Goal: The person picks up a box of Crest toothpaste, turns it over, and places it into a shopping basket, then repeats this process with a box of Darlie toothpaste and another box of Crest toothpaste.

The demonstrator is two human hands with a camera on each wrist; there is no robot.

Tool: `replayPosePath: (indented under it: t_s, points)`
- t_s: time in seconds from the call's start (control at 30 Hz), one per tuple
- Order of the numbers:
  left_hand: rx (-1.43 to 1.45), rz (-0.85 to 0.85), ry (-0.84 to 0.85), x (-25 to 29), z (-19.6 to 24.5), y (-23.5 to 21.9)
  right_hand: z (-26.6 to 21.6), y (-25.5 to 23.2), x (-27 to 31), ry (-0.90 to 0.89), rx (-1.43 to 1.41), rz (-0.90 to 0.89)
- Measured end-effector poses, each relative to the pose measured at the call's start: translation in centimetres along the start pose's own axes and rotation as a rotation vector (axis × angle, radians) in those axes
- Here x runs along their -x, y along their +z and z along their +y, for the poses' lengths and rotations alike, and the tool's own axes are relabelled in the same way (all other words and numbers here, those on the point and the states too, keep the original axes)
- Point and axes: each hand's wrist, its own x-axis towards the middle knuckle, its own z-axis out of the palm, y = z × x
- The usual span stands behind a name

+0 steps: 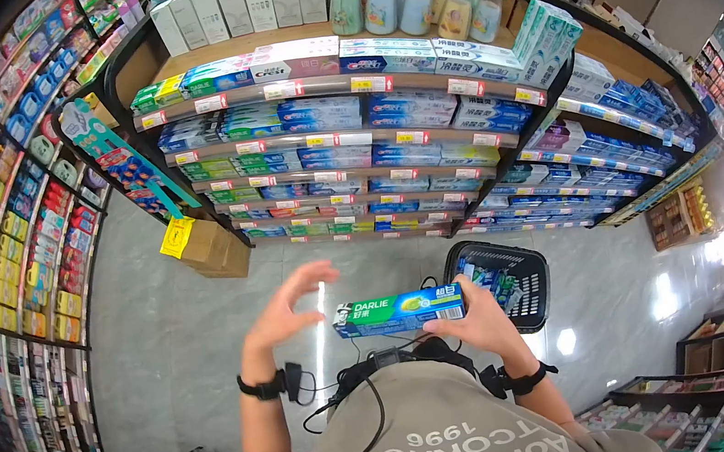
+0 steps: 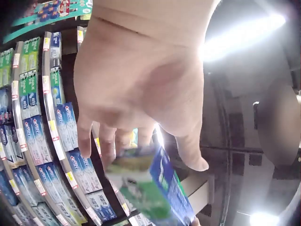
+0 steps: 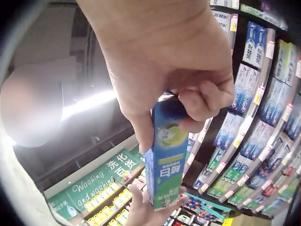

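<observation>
A green and blue Darlie toothpaste box (image 1: 400,310) lies level in front of the person's body in the head view. Its right end is gripped by the right hand (image 1: 479,320), thumb along the near side. In the right wrist view the fingers of the right hand (image 3: 188,70) curl round one end of the toothpaste box (image 3: 168,150). Off the box's other end, the left hand (image 1: 288,308) is held with fingers extended and thumb spread. The left wrist view shows the left hand's palm (image 2: 136,84), with the box end (image 2: 141,188) blurred beyond the fingertips.
A black basket (image 1: 532,281) with several boxes in it stands on the floor by the right hand. Ahead, a shelf unit (image 1: 341,139) carries rows of toothpaste boxes. A cardboard box (image 1: 219,249) with a yellow sign (image 1: 178,237) sits at the shelf's left foot.
</observation>
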Motion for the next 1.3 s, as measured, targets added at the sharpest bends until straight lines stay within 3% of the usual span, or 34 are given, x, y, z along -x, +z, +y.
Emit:
replayPosePath:
  t_s: [0.07,0.2,0.3,0.4,0.47,0.57,0.63,0.7,0.83,0.9,1.17,1.27,1.3]
  points:
    - [0.078,0.068,-0.115,-2.5,-2.2,-3.3,-0.4,-0.3,-0.5,0.084,0.078,-0.007]
    - [-0.13,0.223,-0.164,-10.1,-7.4,-10.0,0.5,-0.3,-1.5,0.085,0.235,0.069]
    - [-0.135,0.404,-0.33,-15.5,-7.5,-12.3,2.7,-0.3,-2.1,0.063,0.295,0.143]
    - [-0.357,0.511,-0.211,-21.7,-14.9,-18.6,3.1,-1.3,-2.2,0.152,0.288,0.127]
    - [-0.544,0.629,-0.057,-24.9,-14.6,-19.8,3.6,-2.4,-2.4,0.214,0.284,0.083]
    - [-0.897,0.679,-0.072,-28.5,-11.7,-20.3,5.6,-3.3,-2.6,0.179,0.277,0.116]
    - [-1.092,0.668,-0.095,-29.5,-9.4,-19.7,6.4,-4.0,-3.0,0.176,0.292,0.121]
    - [-1.228,0.633,-0.146,-31.3,-10.4,-20.8,7.5,-4.6,-3.6,0.179,0.3,0.125]
    - [-1.338,0.573,-0.141,-33.2,-12.9,-22.9,8.7,-5.7,-5.2,0.247,0.338,0.149]
    - [-1.371,0.541,-0.226,-34.1,-13.3,-23.4,9.6,-6.1,-6.0,0.287,0.344,0.148]
    - [-1.466,0.392,-0.452,-36.0,-11.4,-23.7,11.2,-7.1,-8.1,0.32,0.358,0.13]
    - [-1.551,0.335,-0.366,-36.4,-11.5,-24.4,11.5,-6.9,-8.0,0.269,0.381,0.158]
    - [-1.561,0.32,-0.409,-36.6,-11.2,-24.1,11.6,-6.8,-7.9,0.272,0.369,0.153]
